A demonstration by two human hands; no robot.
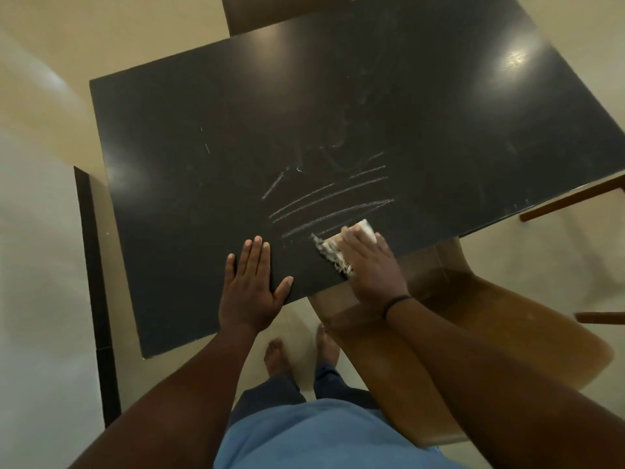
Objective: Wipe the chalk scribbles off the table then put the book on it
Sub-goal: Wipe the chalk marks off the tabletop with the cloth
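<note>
A black table [189,204] carries white chalk scribbles [331,201], several slanted lines near its front right part with fainter smudged loops above them. My right hand [368,265] presses a white frayed cloth [334,250] flat on the table at the lower end of the scribbles, by the front edge. My left hand [252,286] rests flat on the table to the left of the cloth, fingers straight and spread. No book is in view.
A brown wooden chair [490,333] stands at the table's front right corner, under my right arm. Another chair [270,11] sits at the far side. A dark strip [94,286] runs along the floor at left. My bare feet stand below the table's edge.
</note>
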